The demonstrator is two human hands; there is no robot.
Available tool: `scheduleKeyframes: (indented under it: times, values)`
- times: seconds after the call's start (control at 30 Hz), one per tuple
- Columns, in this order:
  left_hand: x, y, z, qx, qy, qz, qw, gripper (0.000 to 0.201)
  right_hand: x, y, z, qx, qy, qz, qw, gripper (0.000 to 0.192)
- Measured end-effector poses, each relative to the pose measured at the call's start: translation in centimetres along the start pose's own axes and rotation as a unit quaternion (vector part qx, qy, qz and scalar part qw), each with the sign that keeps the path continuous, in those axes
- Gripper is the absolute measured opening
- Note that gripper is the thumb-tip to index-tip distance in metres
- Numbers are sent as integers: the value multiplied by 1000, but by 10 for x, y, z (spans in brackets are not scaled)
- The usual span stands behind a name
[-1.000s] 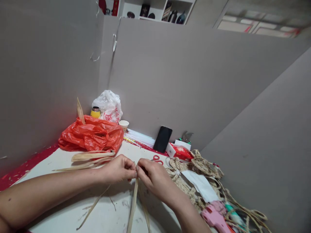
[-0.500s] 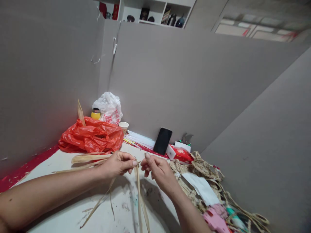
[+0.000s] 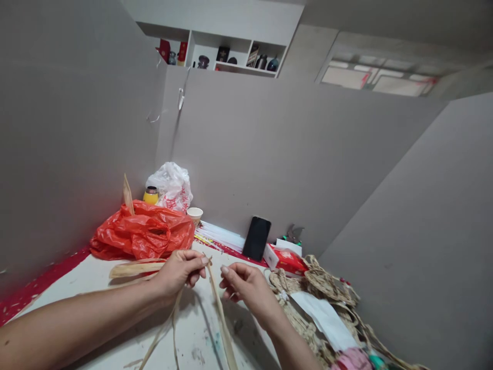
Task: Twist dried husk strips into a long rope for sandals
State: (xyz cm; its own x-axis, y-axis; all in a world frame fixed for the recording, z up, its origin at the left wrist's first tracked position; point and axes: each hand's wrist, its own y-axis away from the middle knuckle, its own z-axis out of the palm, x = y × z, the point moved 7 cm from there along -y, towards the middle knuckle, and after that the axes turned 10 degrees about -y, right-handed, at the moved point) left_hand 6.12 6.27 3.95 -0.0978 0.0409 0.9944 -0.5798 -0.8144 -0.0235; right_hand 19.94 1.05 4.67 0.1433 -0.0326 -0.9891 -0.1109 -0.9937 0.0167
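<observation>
My left hand [image 3: 183,271] pinches the top end of some pale, dried husk strips [image 3: 222,324] between thumb and fingers. A small knot-like end sticks up above the fingertips, and one long strip hangs down toward the table. More thin strips dangle below my left hand and wrist. Just to the right, my right hand [image 3: 246,289] is loosely curled with its fingers apart, close to the strip but not on it. Behind my left hand, other dried husk pieces [image 3: 131,269] lie on the white tabletop [image 3: 196,339].
A red plastic bag [image 3: 142,234] sits at the back left, near a yellow jar [image 3: 151,195], a white bag [image 3: 173,187] and a paper cup [image 3: 195,214]. A phone [image 3: 257,238] leans on the grey partition. Braided rope [image 3: 327,282] and a red packet [image 3: 287,259] lie right.
The view has tilted up, so the table sits lower. My right hand has drawn slightly away from the knot-like end; my left hand keeps its pinch, and the hanging strip has swung.
</observation>
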Motion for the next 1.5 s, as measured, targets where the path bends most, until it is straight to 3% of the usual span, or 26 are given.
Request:
scheduleKeyframes:
  times: [0.07, 0.17, 0.23, 0.33, 0.4, 0.47, 0.57, 0.63, 0.73, 1.0, 1.23, 1.5]
  values:
    - [-5, -4, -6, 30, 6, -9, 999, 31, 0, -3, -12, 76, 165, -54, 982, 34]
    - [-9, -7, -10, 51, -5, -3, 999, 31, 8, -3, -9, 123, 375, -90, 914, 24]
    - [-11, -8, -10, 57, -15, 1, 998, 31, 18, -3, 0, 115, 437, -88, 888, 18]
    - [-10, -6, -10, 68, -26, 0, 997, 33, 31, -5, 11, 93, 454, -81, 882, 9]
    - [-9, -5, -11, 76, -35, -2, 996, 35, 35, -9, 9, 97, 399, -76, 909, 10]
    - [-8, -5, -12, 85, -41, -2, 995, 35, 36, -14, 0, 109, 277, -72, 952, 11]
    - [-9, -6, -14, 99, -43, 3, 994, 36, 30, -19, -11, 96, 96, -57, 989, 13]
    - [-10, -6, -14, 106, -41, 6, 994, 35, 24, -18, -13, 77, -40, -22, 996, 19]
    - [-11, -4, -13, 111, -30, 12, 993, 34, 13, -9, -7, 86, -220, 6, 972, 31]
    - [-6, 9, -2, 107, -38, 40, 993, 30, 5, 14, 25, 152, -236, -4, 960, 33]
    - [-3, 13, 8, 80, -37, 60, 994, 25, 3, 19, 31, 157, -234, -5, 959, 26]
    - [-7, 15, 11, 59, 9, 22, 998, 26, -3, 23, 34, 145, -210, -20, 967, 27]
